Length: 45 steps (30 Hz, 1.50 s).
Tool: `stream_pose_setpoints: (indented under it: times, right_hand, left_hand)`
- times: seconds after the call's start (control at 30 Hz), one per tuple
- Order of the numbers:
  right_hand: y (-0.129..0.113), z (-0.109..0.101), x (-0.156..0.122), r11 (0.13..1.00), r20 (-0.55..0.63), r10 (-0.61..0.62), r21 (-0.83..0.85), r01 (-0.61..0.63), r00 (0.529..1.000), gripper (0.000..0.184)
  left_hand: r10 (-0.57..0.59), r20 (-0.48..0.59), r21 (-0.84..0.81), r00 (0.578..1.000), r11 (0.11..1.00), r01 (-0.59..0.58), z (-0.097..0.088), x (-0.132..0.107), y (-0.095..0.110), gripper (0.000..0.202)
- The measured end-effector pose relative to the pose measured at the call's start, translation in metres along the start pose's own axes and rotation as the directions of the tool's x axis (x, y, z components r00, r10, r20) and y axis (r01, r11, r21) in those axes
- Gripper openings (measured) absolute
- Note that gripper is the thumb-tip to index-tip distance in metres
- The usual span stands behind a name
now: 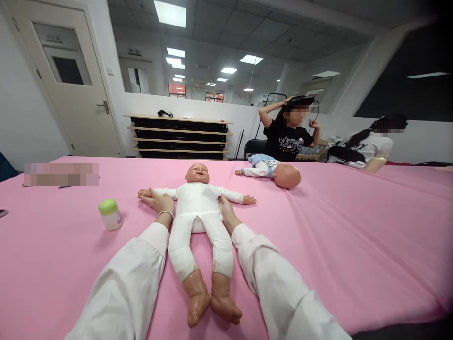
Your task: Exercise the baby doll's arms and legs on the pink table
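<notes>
A baby doll point(198, 200) with a white cloth body lies face up on the pink-covered table, arms spread and feet toward me. My left hand point(160, 202), a beaded bracelet at its wrist, is closed around the doll's forearm near its small hand point(144, 193). Against the other side of the doll's body, just below its outstretched arm, rests my right hand point(228, 211). Most fingers of that hand are hidden, so its grip is unclear. To the left of my left hand stands a small jar with a green lid point(109, 208).
A second doll point(286, 175) in blue and white clothes lies at the table's far side. Behind it sits a person in a black shirt point(288, 137), arms raised to the head. Another person in white point(371, 144) is at the right. Pink cloth point(339, 245) covers the table.
</notes>
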State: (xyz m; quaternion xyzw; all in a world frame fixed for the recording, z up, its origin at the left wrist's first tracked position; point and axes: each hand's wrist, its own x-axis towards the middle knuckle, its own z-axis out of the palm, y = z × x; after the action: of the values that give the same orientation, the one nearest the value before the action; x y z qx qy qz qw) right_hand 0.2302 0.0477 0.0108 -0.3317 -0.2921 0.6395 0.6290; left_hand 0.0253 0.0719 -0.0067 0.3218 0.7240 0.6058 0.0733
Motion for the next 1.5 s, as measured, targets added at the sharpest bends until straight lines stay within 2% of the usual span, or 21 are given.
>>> stream_pose_setpoints:
  times: [0.1,0.17,0.27,0.37,0.47,0.57,0.63,0.77,0.83,1.0,1.23,1.37,1.5]
  right_hand:
    - [-0.004,-0.004,0.001,0.988,-0.001,0.111,0.107,-0.110,0.994,0.020]
    - [-0.009,-0.008,0.001,0.982,-0.014,0.134,0.138,-0.131,0.991,0.022]
    - [-0.014,-0.012,0.004,0.974,-0.020,0.172,0.153,-0.167,0.985,0.023]
    - [-0.014,-0.011,0.007,0.969,0.005,0.186,0.165,-0.184,0.983,0.023]
    - [-0.013,-0.012,0.009,0.961,0.028,0.206,0.184,-0.208,0.978,0.025]
    - [-0.013,-0.017,0.012,0.950,0.035,0.236,0.203,-0.238,0.971,0.027]
    - [-0.012,-0.020,0.014,0.946,0.044,0.239,0.215,-0.243,0.970,0.026]
    - [-0.011,-0.023,0.018,0.944,0.054,0.237,0.221,-0.243,0.970,0.025]
    - [-0.010,-0.023,0.018,0.946,0.050,0.237,0.214,-0.243,0.970,0.025]
    - [-0.011,-0.021,0.016,0.954,0.058,0.232,0.179,-0.239,0.971,0.026]
    - [-0.007,-0.028,0.022,0.958,0.084,0.222,0.168,-0.233,0.971,0.024]
    - [-0.005,-0.033,0.027,0.964,0.138,0.209,0.140,-0.228,0.968,0.020]
    - [-0.005,-0.034,0.028,0.960,0.122,0.220,0.150,-0.237,0.968,0.022]
  left_hand:
    - [0.091,0.079,0.000,0.993,0.996,-0.092,0.003,0.003,-0.002,0.062]
    - [0.153,0.149,0.045,0.977,0.986,-0.161,0.004,0.004,-0.003,0.056]
    - [0.182,0.217,0.132,0.959,0.968,-0.213,0.004,0.004,-0.003,0.049]
    - [0.177,0.243,0.183,0.954,0.957,-0.224,0.001,0.002,0.000,0.049]
    - [0.250,0.225,0.212,0.942,0.931,-0.297,-0.002,-0.001,0.007,0.049]
    - [0.384,0.215,0.182,0.898,0.888,-0.423,-0.003,-0.004,0.013,0.049]
    - [0.417,0.262,0.141,0.870,0.876,-0.462,-0.001,-0.005,0.014,0.049]
    - [0.356,0.441,0.120,0.824,0.886,-0.447,0.000,-0.005,0.013,0.047]
    - [0.322,0.497,0.135,0.805,0.888,-0.439,-0.001,-0.005,0.012,0.045]
    - [0.297,0.517,0.156,0.803,0.890,-0.429,-0.005,-0.006,0.010,0.048]
    - [0.306,0.548,0.166,0.779,0.872,-0.460,-0.006,-0.007,0.007,0.049]
    - [0.324,0.593,0.184,0.737,0.836,-0.516,-0.007,-0.007,0.009,0.050]
    - [0.345,0.646,0.190,0.680,0.791,-0.582,-0.009,-0.007,0.007,0.054]
